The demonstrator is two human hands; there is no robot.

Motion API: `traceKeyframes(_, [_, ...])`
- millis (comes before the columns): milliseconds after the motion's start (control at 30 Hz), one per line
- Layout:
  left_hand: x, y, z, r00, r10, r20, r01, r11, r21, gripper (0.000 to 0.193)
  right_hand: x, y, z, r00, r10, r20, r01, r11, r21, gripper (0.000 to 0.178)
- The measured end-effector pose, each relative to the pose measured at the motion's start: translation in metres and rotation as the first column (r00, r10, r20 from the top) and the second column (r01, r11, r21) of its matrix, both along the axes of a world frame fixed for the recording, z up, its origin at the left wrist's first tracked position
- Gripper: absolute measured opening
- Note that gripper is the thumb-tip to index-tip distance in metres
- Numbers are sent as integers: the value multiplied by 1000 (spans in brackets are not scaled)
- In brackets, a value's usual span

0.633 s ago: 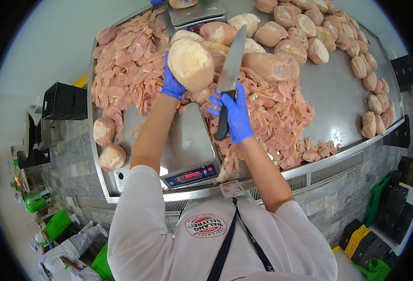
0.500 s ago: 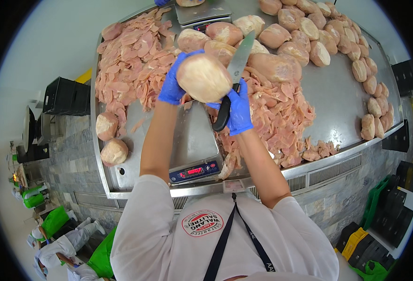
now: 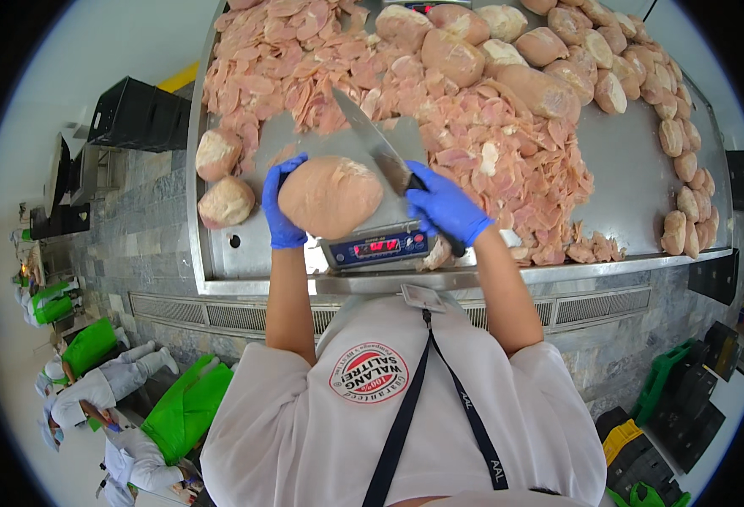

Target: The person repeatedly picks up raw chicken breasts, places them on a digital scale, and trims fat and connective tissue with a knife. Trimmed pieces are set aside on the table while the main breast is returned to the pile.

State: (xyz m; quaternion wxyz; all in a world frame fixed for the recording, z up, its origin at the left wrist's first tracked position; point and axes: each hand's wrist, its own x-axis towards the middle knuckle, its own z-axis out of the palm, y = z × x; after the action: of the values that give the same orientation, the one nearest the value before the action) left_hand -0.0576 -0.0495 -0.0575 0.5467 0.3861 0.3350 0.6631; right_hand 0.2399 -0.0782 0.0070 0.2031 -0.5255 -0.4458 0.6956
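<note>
My left hand (image 3: 282, 205), in a blue glove, grips a large rounded ham (image 3: 331, 198) from its left side. Smooth pinkish-tan surface faces up on it. The blue-gloved right hand (image 3: 450, 205) is closed round the black handle of a long knife (image 3: 370, 137). Its blade points up and left, past the ham's upper right. Beneath the ham lies a steel bench scale with a lit red display (image 3: 379, 248). Thin pink meat trimmings (image 3: 507, 182) are heaped right of the knife, and another heap of trimmings (image 3: 279, 55) spreads over the far left.
Many whole hams (image 3: 549, 89) crowd the far and right side of the steel table (image 3: 613, 182). Two more hams (image 3: 226, 203) sit at its left edge. Black crates (image 3: 140, 114) stand beyond the left side. People in white with green aprons (image 3: 188, 410) are at lower left.
Both hands have come nearer my body. The ham has turned from its pale face to a pinkish-tan one. The knife has swung from pointing up-right to up-left. The view has shifted too.
</note>
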Motion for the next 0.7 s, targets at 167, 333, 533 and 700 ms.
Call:
traceKeyframes(167, [3,1,0,1000,-13,-21,8,973,-232,51,41,-4,-40,783,-391,483,-1,776,630,58])
traceKeyframes(333, [4,-12,20,931,-97,-352,81,995,-58,45,23,-41,-35,843,-539,-10,377,577,725,61])
traceKeyframes(533, [3,-16,60,842,-362,-400,247,918,-311,68,-38,-72,-32,779,-624,-57,601,718,351,54])
traceKeyframes(700, [8,-3,48,807,-453,-379,387,890,-240,75,-71,-63,-41,693,-602,-395,711,662,238,44])
